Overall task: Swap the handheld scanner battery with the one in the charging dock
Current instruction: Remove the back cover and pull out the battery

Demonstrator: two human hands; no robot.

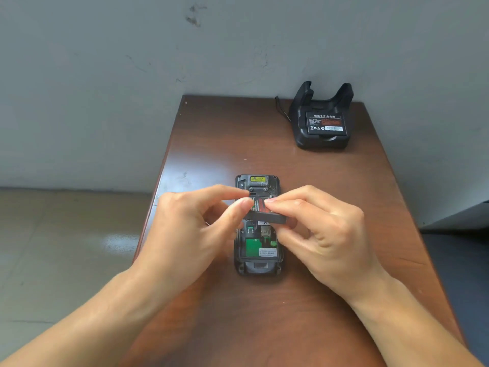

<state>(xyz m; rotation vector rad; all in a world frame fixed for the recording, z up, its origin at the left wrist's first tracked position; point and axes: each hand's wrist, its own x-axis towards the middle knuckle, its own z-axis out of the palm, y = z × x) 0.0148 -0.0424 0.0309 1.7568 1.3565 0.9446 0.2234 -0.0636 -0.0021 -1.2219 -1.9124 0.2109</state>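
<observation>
Against a scuffed grey wall, a brown wooden table [304, 186] carries a handheld scanner [258, 260] laid face down, its back cover absent and its battery bay exposed – green circuit board and a white barcode sticker visible inside. A black battery [267, 217] is held just above the bay, tilted, pinched at its left end by the thumb and forefinger of the left hand [190, 229] and at its right end by those of the right hand [325, 229]; both hands are closed on it. Its long axis is seen running across the scanner's length, left to right, so a turn is judged necessary whichever way it goes next. A charging dock [321, 120] stands well apart at the far right corner, nearer the right hand, with a second battery [326, 123] seated in it. Chinese characters head that battery's label above a red band; the smaller print cannot be read. A yellow label sits on the scanner's top end, its text illegible
</observation>
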